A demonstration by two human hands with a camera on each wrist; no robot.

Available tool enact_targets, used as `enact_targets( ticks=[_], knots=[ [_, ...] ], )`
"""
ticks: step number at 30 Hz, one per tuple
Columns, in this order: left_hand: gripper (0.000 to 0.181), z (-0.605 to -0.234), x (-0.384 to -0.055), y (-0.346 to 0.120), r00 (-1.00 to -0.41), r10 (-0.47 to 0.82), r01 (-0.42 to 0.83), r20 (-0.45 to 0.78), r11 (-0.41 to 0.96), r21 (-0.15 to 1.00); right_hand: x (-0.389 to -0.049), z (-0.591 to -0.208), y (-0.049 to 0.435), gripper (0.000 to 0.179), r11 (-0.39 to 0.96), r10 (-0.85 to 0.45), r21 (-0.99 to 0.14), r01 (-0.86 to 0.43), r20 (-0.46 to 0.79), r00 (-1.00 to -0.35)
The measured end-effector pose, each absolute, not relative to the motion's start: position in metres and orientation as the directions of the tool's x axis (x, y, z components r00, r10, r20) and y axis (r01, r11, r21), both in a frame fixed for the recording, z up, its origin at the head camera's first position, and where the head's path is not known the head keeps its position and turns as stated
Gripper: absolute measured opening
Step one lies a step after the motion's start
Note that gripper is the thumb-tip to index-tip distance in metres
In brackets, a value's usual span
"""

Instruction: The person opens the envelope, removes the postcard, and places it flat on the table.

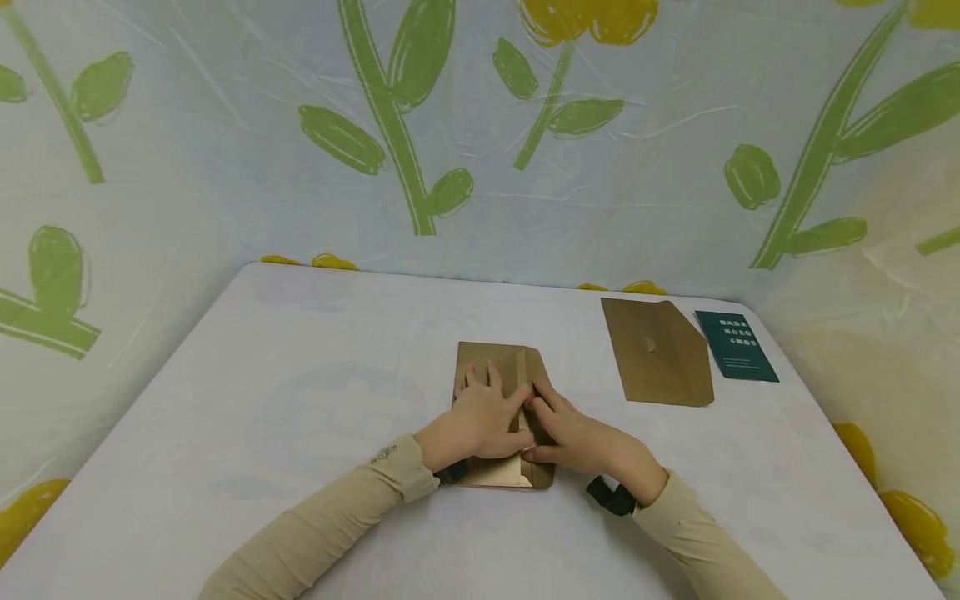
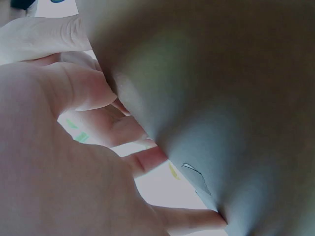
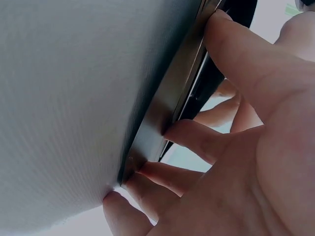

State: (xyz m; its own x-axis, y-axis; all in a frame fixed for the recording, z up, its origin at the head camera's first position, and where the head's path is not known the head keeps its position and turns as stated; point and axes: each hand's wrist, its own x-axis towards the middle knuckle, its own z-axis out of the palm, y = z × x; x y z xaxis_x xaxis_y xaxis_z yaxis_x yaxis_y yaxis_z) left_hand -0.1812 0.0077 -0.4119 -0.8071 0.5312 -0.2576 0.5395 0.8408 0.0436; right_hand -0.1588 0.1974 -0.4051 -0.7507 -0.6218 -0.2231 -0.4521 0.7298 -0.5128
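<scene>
A brown envelope [image 1: 491,472] lies flat at the middle front of the table, a lighter strip running along its right side near the flap. My left hand [image 1: 486,421] rests on it with fingers spread and straight. From the right, my right hand [image 1: 581,433] touches the flap side, its thumb and fingertips near the strip. The left wrist view shows left fingers [image 2: 192,220] lying against the envelope's surface [image 2: 236,98]. In the right wrist view, spread right fingers [image 3: 197,140] press along the flap edge [image 3: 165,103]. My thumbs and fingertips nearly meet at the strip.
A second brown envelope [image 1: 652,367] with a small round closure lies at the back right. Beside it is a dark green card [image 1: 738,346] with white writing. The white table [image 1: 300,400] meets a flower-patterned cloth wall [image 1: 637,183] at its back edge.
</scene>
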Motion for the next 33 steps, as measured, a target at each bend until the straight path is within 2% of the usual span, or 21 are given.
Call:
enact_targets(
  ticks=[4,11,17,23,33],
  knots=[
    [0.071,-0.411,-0.184,0.006,-0.801,0.549,0.543,-0.240,0.834,0.095,-0.159,-0.405,0.197,0.081,0.731,-0.620,-0.517,-0.446,-0.228,-0.751],
    [0.067,-0.410,-0.188,0.005,-0.779,0.590,0.585,-0.213,0.805,0.093,-0.159,-0.403,0.197,0.080,0.731,-0.621,-0.514,-0.449,-0.228,-0.749],
    [0.047,-0.412,-0.196,-0.004,-0.738,0.661,0.639,-0.136,0.749,0.176,-0.159,-0.402,0.197,0.077,0.721,-0.629,-0.526,-0.452,-0.221,-0.745],
    [0.054,-0.411,-0.198,-0.015,-0.724,0.683,0.641,-0.095,0.717,0.274,-0.159,-0.404,0.197,0.071,0.727,-0.626,-0.512,-0.459,-0.217,-0.749],
    [0.065,-0.410,-0.198,-0.019,-0.731,0.675,0.632,-0.097,0.725,0.274,-0.159,-0.403,0.195,0.078,0.733,-0.608,-0.526,-0.431,-0.225,-0.761]
  ],
)
